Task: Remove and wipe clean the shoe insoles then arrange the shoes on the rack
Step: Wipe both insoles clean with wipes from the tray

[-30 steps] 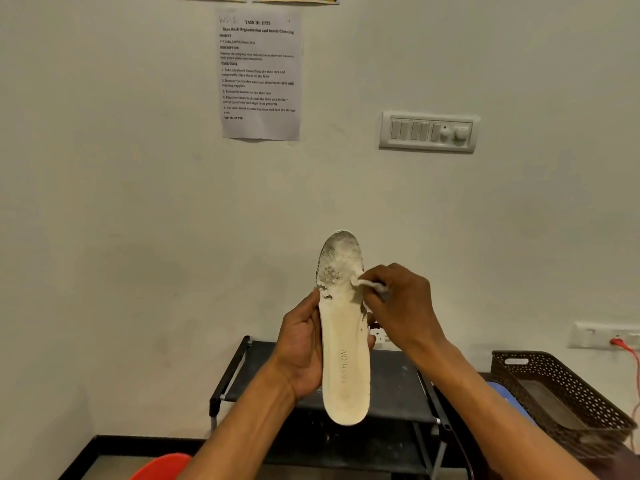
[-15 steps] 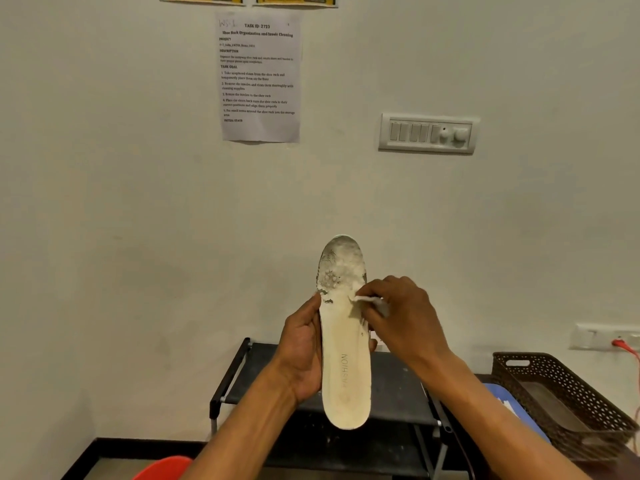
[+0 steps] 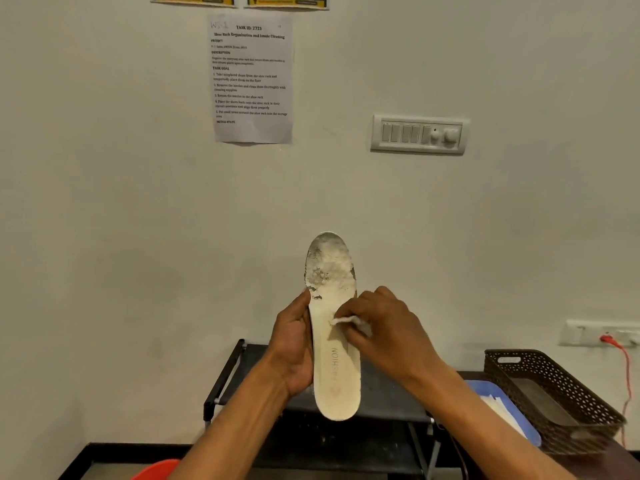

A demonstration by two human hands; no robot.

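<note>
A cream insole (image 3: 334,372) stands upright in front of me, toe end up, its worn toe area grey and flaky. My left hand (image 3: 294,344) grips it along its left edge at mid-length. My right hand (image 3: 384,334) pinches a small white wipe (image 3: 348,322) and presses it against the insole's middle. Behind and below stands the black shoe rack (image 3: 235,368); its top shelf shows no shoes. No shoes are in view.
A brown perforated basket (image 3: 550,393) sits at the right on a dark surface, beside a blue tray (image 3: 502,407) holding white wipes. A red-orange object (image 3: 156,471) shows at the bottom left. A wall socket with a red cable (image 3: 620,355) is at the right.
My right hand has slid the wipe down the insole from the worn toe area to its middle. The left hand keeps the same grip.
</note>
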